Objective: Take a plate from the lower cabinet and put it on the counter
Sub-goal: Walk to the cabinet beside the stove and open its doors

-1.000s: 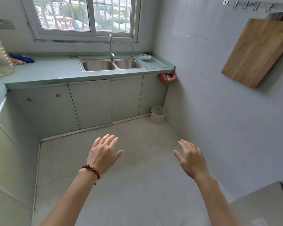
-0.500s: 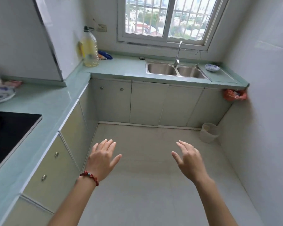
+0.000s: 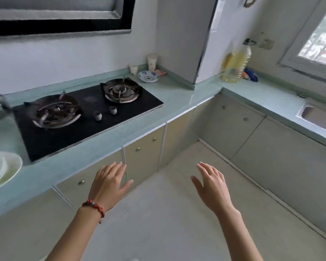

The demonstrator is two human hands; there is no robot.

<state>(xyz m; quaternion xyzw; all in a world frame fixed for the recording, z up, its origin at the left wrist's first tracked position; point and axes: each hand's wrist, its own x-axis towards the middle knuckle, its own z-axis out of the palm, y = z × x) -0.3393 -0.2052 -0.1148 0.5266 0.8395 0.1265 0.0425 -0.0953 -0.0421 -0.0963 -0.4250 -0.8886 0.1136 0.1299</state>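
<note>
Pale green lower cabinets (image 3: pixel 143 153) with small round knobs run under a light teal counter (image 3: pixel 177 98); every door is closed, so no plate inside them shows. My left hand (image 3: pixel 109 183), with a red bead bracelet at the wrist, hovers with spread fingers in front of the cabinet doors below the stove. My right hand (image 3: pixel 213 187) is also empty with fingers apart, held over the floor to the right. White plates (image 3: pixel 2 170) are stacked on the counter at the far left edge.
A black two-burner gas stove (image 3: pixel 87 113) is set into the counter. Behind it stand a blue-patterned bowl (image 3: pixel 148 76) and two cups. An oil bottle (image 3: pixel 235 63) stands in the corner, and a sink (image 3: pixel 318 115) lies at the right. A range hood hangs above.
The view has swung left from the sink wall to the stove counter. Both hands remain empty and spread, and the left one is now close to the cabinet doors below the stove.
</note>
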